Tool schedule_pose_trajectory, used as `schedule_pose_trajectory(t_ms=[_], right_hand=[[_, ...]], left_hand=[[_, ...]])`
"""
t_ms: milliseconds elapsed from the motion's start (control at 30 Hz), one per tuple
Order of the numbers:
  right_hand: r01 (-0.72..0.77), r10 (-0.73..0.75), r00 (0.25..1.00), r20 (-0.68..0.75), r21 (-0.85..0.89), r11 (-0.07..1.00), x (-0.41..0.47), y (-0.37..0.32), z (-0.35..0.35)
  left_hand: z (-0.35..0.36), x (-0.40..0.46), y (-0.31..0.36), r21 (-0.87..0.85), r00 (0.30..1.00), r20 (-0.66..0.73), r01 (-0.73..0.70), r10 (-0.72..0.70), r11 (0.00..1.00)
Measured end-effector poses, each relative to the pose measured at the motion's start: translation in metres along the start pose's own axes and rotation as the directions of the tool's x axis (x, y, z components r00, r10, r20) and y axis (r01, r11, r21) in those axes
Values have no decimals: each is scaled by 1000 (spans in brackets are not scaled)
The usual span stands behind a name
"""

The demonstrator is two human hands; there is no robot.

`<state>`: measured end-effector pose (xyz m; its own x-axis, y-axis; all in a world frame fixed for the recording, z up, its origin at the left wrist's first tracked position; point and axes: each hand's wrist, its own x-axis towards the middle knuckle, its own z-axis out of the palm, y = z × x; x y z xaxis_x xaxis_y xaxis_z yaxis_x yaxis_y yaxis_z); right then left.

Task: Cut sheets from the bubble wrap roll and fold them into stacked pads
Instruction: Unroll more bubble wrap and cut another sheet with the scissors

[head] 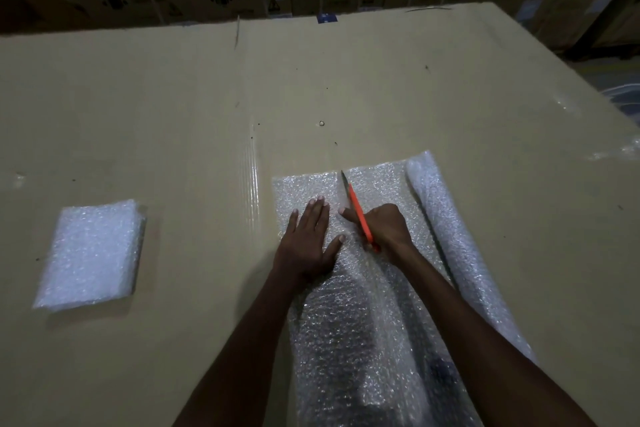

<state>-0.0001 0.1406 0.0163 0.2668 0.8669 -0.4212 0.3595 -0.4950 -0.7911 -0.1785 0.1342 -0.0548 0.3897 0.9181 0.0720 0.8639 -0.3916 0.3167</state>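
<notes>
Pads [91,253] stacked left of sheet [311,191]. Left hand [309,236] flat, empty; right hand [384,227] grips cutter [358,210], cut unfinished.

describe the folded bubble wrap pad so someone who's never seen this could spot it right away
On the big cardboard work surface, look far left of both hands, well apart from the bubble wrap sheet being cut. The folded pad lies there alone, a compact white rectangle. Unlike the flat see-through sheet and the long roll, it is thick, layered and opaque.
</notes>
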Motion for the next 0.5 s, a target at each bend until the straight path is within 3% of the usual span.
schedule_pose_trajectory(t_ms=[233,400,500], right_hand=[[130,-158,984,-80,-283,950,-58,21,-21],[265,-355,920,-164,-406,875,-90,38,-27],[271,-420,889,-182,-531,803,-101,52,-21]], left_hand=[[-11,-32,-8,11,997,69,24,-24,1000],[-30,-44,-19,-47,983,181,6,3,999],[-42,-48,-28,-61,973,231,18,-3,998]])
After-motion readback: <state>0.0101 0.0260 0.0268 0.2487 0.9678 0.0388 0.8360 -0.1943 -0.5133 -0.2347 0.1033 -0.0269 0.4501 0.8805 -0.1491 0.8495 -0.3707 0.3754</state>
